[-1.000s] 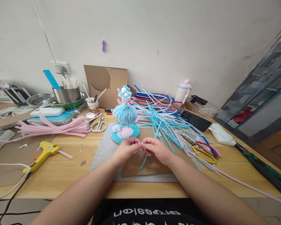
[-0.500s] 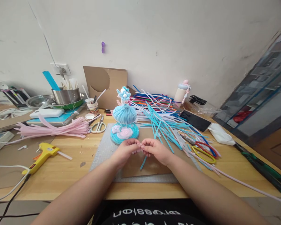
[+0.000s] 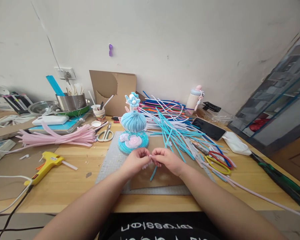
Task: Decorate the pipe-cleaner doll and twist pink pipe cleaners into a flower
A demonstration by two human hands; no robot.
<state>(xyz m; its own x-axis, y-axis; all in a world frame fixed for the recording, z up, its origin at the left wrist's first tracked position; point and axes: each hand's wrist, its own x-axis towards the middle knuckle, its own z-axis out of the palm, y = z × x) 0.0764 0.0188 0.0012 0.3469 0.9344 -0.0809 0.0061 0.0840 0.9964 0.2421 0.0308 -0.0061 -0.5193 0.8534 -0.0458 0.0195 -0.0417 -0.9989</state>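
"Where's the small pale pink fuzzy piece (image 3: 147,164)?"

"Pinched between the left hand (image 3: 138,160) and right hand (image 3: 165,160), each grip closed on it, above the flat brown cardboard sheet (image 3: 145,180) on the wooden tabletop (image 3: 85,190)."

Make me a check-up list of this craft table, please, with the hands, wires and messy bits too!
Surface: wooden table, with a grey mat and brown cardboard on it; small scraps lie about.
Job's things: a small pale pink piece, partly hidden by fingers; a fluffy blue figure stands behind the hands.
Clutter: pink stems in a bunch, blue stems in a messy pile, scissors, dark phone.
Hands: left hand and right hand pinch the pink piece, fingertips close together.
Cables: black cable from the yellow glue gun; white cable beside it.
Surroundings: pale wall behind, shelves at the right.
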